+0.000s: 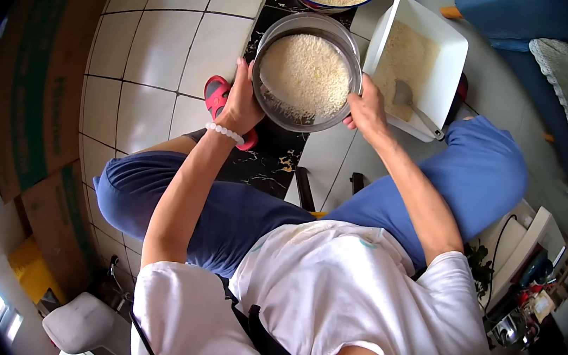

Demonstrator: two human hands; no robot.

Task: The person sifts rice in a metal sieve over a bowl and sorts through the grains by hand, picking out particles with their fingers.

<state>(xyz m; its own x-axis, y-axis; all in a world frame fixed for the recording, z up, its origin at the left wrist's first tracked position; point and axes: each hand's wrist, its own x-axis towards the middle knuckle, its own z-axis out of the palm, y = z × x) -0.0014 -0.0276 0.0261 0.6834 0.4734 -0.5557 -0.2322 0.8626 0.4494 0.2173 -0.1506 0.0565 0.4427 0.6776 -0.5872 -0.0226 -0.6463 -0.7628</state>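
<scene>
My left hand (242, 101) and right hand (368, 110) grip opposite sides of the metal pan (311, 23), held near the white tub (454, 63); if either slackens (the grain (311, 74) lies loose), it could tip; grain might scatter across the floor (161, 49).

Basin (327, 7) cut off by top edge, left fingers (241, 76) partly hidden behind metal pan (292, 120)
</scene>
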